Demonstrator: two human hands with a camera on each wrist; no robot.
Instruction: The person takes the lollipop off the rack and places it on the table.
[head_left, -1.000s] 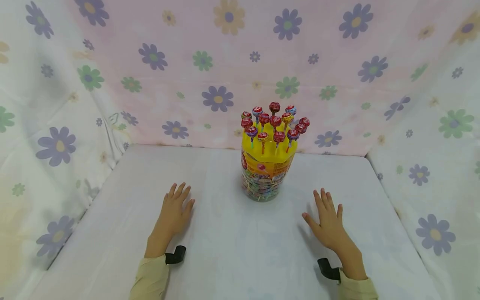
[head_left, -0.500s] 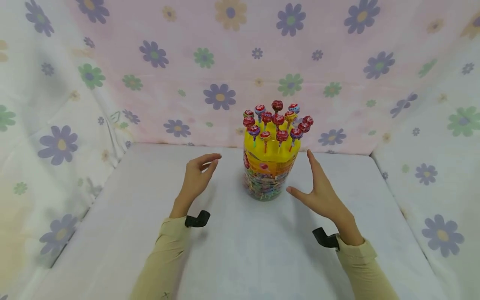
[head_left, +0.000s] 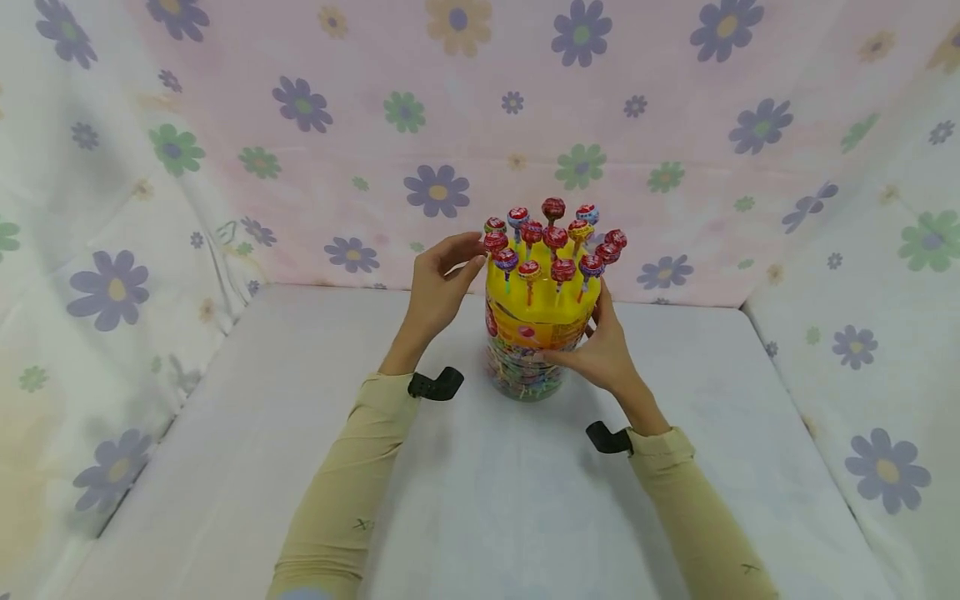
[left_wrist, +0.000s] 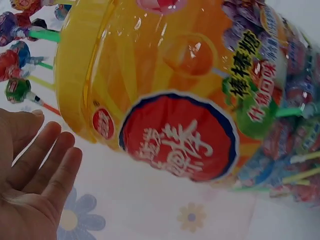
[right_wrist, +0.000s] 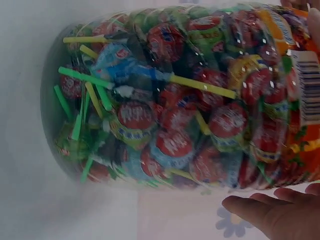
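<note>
A tall clear jar of lollipops [head_left: 517, 362] stands upright on the white table, with an orange label and a yellow lid [head_left: 540, 310]. Several wrapped lollipops [head_left: 555, 240] stick up out of the lid. My left hand [head_left: 437, 287] is raised at the lid's left edge; in the left wrist view its bent fingers [left_wrist: 47, 162] are beside the lid and hold nothing. My right hand [head_left: 606, 352] grips the jar's right side, thumb across the front and fingers partly hidden behind. Loose lollipops [right_wrist: 175, 142] fill the jar in the right wrist view.
A pink flowered cloth [head_left: 360, 100] hangs behind the table [head_left: 480, 517], close behind the jar. White flowered cloth [head_left: 112, 358] closes off the left side, and a similar cloth [head_left: 862, 292] the right. A black camera mount [head_left: 442, 383] juts from each wrist.
Both hands have risen from low over the table and moved forward and inward to the jar. The right hand has taken hold of its side; the left has reached the lid. The jar stays put.
</note>
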